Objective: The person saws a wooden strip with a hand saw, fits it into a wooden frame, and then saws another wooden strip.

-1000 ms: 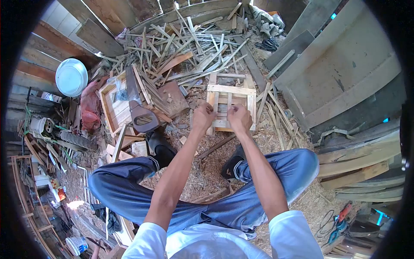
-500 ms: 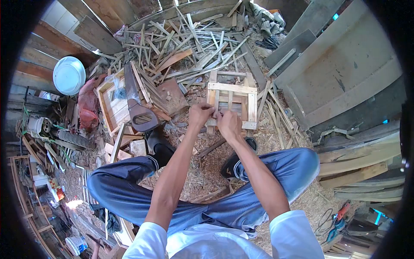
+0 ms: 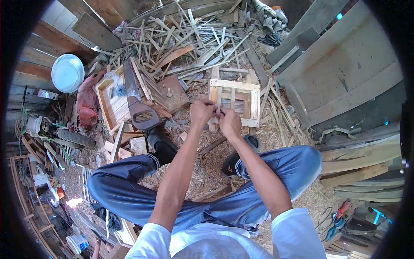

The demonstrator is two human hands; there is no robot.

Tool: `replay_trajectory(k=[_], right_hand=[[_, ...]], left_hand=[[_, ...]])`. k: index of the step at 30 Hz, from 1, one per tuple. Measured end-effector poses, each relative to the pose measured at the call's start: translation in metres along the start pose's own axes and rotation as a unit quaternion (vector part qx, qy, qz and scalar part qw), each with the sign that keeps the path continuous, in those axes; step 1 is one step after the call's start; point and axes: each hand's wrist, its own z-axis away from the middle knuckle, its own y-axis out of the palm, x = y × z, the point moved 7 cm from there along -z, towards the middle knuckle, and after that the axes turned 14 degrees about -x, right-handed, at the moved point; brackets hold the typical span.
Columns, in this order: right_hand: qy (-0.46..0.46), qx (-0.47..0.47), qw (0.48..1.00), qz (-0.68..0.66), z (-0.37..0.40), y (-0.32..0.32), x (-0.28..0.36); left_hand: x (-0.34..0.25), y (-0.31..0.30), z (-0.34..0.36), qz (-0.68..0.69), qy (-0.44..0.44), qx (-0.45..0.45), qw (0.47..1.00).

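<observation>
Shifted leftward, right hand [image 3: 230,121] is sitting beside left hand [image 3: 202,113], fingers curled, holds indiscernible; wooden frame [image 3: 236,85], slat [image 3: 219,96] running away.

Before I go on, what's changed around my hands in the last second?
Your right hand moved left along the frame, close up to your left hand. Anything gripped or released between the fingertips is too small to tell. The left hand, frame and saw stayed about where they were.
</observation>
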Motion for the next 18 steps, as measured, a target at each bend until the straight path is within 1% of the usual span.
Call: replay_trajectory(k=[3,5,6,8,9,11,12,14,17,18], right_hand=[[0.015,-0.006,1.000,-0.016,0.000,0.001,-0.002],[0.029,0.002,1.000,-0.012,0.001,0.002,-0.002],[0.042,0.009,0.999,-0.009,0.000,0.003,-0.003],[0.038,0.006,0.999,0.000,0.000,0.004,0.000],[0.037,0.004,0.999,0.011,0.000,0.004,0.001],[0.030,-0.002,0.999,0.013,0.001,0.000,0.007],[0.030,-0.003,0.999,0.016,0.003,-0.003,0.010],[0.033,0.002,0.999,0.021,0.005,-0.007,0.012],[0.026,0.008,1.000,0.007,0.014,-0.015,0.017],[0.014,0.008,1.000,0.001,0.017,-0.018,0.020]], left_hand=[[-0.005,-0.001,0.003,-0.001,0.002,-0.017,1.000],[-0.010,-0.005,0.003,-0.022,0.035,-0.035,0.999],[-0.007,-0.004,0.001,-0.021,0.037,-0.037,0.998],[-0.003,-0.003,-0.003,0.000,0.019,-0.039,0.999],[0.003,-0.001,-0.009,0.003,0.025,-0.042,0.999],[0.017,0.010,-0.016,0.029,0.016,-0.006,0.999],[0.017,0.010,-0.016,0.032,0.020,-0.007,0.999],[0.016,0.009,-0.014,-0.004,0.052,-0.007,0.999],[-0.005,-0.002,0.006,-0.005,0.049,-0.005,0.999],[-0.004,-0.001,0.007,-0.003,0.054,-0.004,0.999]])
